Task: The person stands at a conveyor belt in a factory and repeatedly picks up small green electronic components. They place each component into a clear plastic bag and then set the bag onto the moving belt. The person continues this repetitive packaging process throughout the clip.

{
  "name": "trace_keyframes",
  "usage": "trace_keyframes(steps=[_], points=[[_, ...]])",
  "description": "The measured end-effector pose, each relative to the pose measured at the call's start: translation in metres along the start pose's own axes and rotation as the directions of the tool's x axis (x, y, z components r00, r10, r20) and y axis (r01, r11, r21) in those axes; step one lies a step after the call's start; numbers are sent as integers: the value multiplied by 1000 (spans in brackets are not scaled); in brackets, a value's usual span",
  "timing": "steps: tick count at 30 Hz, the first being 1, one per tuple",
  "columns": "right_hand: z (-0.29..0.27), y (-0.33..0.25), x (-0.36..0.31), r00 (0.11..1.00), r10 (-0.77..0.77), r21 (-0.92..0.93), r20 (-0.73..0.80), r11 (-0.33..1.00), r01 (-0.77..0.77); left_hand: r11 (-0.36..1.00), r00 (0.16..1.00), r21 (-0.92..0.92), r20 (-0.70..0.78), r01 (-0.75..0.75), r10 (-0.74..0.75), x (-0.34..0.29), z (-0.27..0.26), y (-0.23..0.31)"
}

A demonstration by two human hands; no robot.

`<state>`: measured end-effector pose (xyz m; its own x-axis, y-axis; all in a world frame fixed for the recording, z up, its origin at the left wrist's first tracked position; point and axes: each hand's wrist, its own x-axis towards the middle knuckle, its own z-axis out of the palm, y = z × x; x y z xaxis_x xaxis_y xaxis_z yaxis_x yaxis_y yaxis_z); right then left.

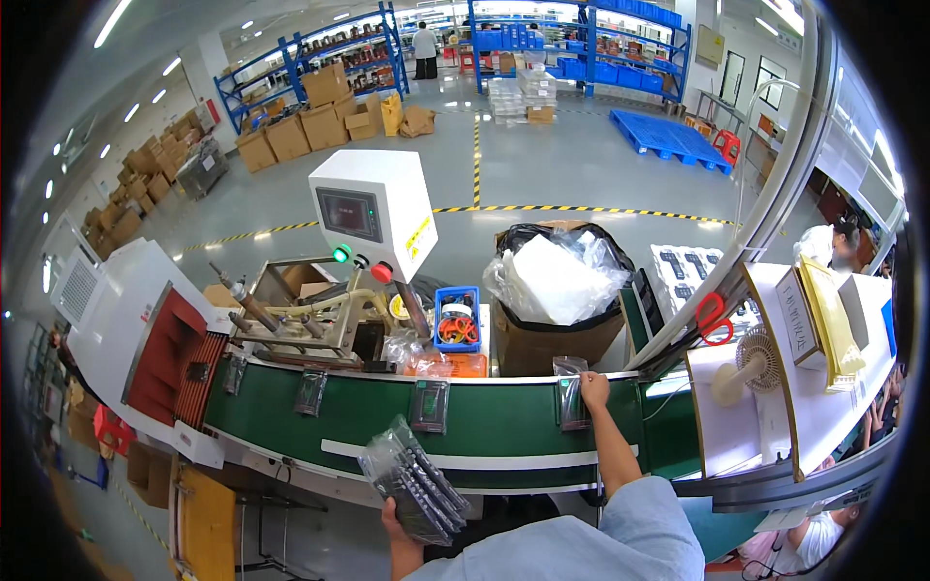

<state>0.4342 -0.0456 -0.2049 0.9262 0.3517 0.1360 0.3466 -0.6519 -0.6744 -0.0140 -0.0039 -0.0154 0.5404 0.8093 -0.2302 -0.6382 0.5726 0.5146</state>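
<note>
My left hand (393,524) is closed around the lower end of a stack of several dark items in clear plastic bags (415,476). The stack is held in front of the belt's near edge, tilted. My right arm reaches forward over the green conveyor belt (509,412). The right hand (595,389) is closed at the right edge of a bagged dark item (572,399) lying there; its fingertips are partly hidden. More such bags lie spaced out to the left: one bagged item (429,406) near the middle, another bagged item (310,393), and a bagged item (234,374) near the machine.
A white machine with a red curtain opening (167,349) stands at the belt's left end. Behind the belt are a control box (373,208), a blue bin (456,320) and a lined carton (557,334). Red scissors (714,320) and a fan (746,373) are at right.
</note>
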Motion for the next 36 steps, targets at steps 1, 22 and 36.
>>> trace_keyframes(steps=[1, 22, 36], points=[[0, 5, 2, 1000, 11, -13, 26, 1000, -11, 1000, 999, -13, 38, 23, -23, 1, 4, -1], [-87, -232, -170, 372, -541, 601, 754, 797, -61, 963, 928, 99, -307, 250, -210, -4, -15, -15], [-117, -211, -158, 183, -548, 555, 816, 832, 18, 999, 994, -24, -102, 37, -39, 17, 0, -7]])
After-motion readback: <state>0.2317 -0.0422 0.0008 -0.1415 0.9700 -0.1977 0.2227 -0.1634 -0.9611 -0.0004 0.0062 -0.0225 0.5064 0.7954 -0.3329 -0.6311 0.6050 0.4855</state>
